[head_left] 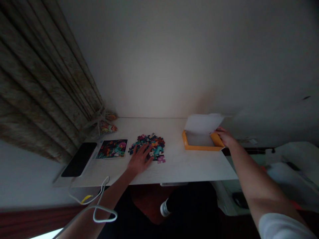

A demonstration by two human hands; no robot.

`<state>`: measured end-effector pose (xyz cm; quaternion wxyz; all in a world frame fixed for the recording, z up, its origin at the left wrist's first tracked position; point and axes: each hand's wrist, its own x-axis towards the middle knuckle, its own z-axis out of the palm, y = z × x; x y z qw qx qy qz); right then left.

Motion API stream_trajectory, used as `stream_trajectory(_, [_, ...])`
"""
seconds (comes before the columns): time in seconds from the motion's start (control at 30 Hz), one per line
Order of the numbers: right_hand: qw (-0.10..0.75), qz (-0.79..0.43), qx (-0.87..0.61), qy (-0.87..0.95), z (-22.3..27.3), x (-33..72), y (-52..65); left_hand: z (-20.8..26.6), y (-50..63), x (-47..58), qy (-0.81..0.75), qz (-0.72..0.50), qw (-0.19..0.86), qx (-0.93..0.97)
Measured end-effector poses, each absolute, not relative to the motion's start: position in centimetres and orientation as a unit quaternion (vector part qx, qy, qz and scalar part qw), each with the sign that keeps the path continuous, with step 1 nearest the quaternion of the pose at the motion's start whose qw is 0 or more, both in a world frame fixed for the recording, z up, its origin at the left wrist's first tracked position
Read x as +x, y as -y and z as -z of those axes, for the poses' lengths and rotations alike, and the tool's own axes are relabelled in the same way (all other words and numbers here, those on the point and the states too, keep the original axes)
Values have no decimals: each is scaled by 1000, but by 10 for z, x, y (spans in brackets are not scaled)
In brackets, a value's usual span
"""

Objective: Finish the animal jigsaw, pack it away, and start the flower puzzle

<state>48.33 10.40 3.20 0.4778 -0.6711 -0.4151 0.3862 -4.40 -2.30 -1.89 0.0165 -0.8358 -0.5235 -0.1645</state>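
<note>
While the left hand (140, 161) is resting palm down on a heap of jigsaw pieces (156, 144), its fingers are lying open and spread across the near side. The heap is sitting around the middle of the white tabletop (174, 169), with a pink piece (161, 159) showing at the near edge. Over to the right, the right hand (224, 136) is gripping the end of an orange box (204, 148), whose lid (202, 122) is standing raised, its white inside showing. Just left of the heap, a colourful picture sheet (112, 148) is lying flat, and beside it a dark-screened tablet (79, 159) is resting near the tabletop's left end. A white cable (107, 210) is looping over the left forearm. Behind the sheet, a clear bag (107, 126) is slumping by the curtain (45, 76); its bright markings are looking too blurred for me to read.
</note>
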Motion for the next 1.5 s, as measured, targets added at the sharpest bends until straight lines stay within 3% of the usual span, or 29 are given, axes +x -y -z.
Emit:
stream_trajectory(0.17, [479, -418, -671, 382, -53, 494, -84, 19, 23, -44, 523, 166, 14, -836])
stream_trajectory(0.3, [444, -355, -676, 470, -62, 493, -61, 18, 23, -43, 525, 160, 8, -836])
stream_trajectory(0.5, [211, -125, -589, 770, -41, 436, -13, 19, 24, -44, 520, 175, 16, -836])
stream_trajectory(0.6, [126, 41, -626, 768, -26, 406, 2, 20, 24, -45, 522, 177, 17, -834])
stream_trajectory(0.7, [94, 118, -644, 750, -16, 389, 0, 21, 24, -44, 527, 177, 15, -831])
stream_trajectory(0.9, [117, 72, -703, 697, -5, 374, -43, 17, 27, -42, 553, 179, 28, -813])
stream_trajectory(1.23, [326, -92, -687, 643, -2, 365, -136, 17, 28, -41, 576, 176, 32, -798])
stream_trajectory(1.5, [335, -127, -683, 637, -1, 366, -165, 16, 27, -40, 597, 173, 26, -783])
